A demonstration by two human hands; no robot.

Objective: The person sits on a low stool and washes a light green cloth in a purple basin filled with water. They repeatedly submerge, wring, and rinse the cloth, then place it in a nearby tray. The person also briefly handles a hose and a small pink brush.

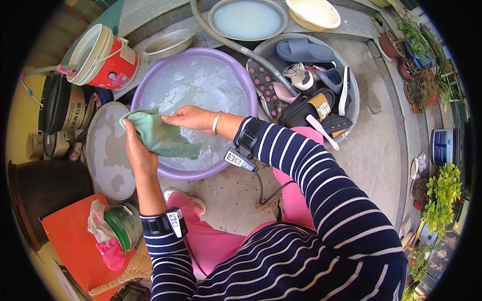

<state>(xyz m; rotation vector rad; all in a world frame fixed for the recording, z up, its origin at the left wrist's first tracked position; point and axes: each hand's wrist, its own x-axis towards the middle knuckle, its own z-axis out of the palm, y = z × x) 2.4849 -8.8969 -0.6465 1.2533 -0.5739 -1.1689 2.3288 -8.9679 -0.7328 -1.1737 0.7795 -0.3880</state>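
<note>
A green terry cloth (pixel 160 133) is spread between my two hands above the left part of a purple plastic basin (pixel 194 175). The basin holds cloudy, sudsy water. My left hand (pixel 141 150) grips the cloth's left side, its thumb along the edge and its fingers hidden behind the fabric. At the cloth's upper right edge, my right hand (pixel 192 117) pinches it between thumb and fingers. Both wrists wear black straps with small devices, and a pale bangle circles the right wrist.
Right of the basin, a metal tub (pixel 354 101) holds shoes, slippers and a pink-handled brush (pixel 322 131); a grey hose (pixel 226 39) runs into it. A red-and-white bucket (pixel 124 71) stands upper left, above a round lid (pixel 113 150). Basins of liquid (pixel 284 22) and potted plants (pixel 440 199) line the steps.
</note>
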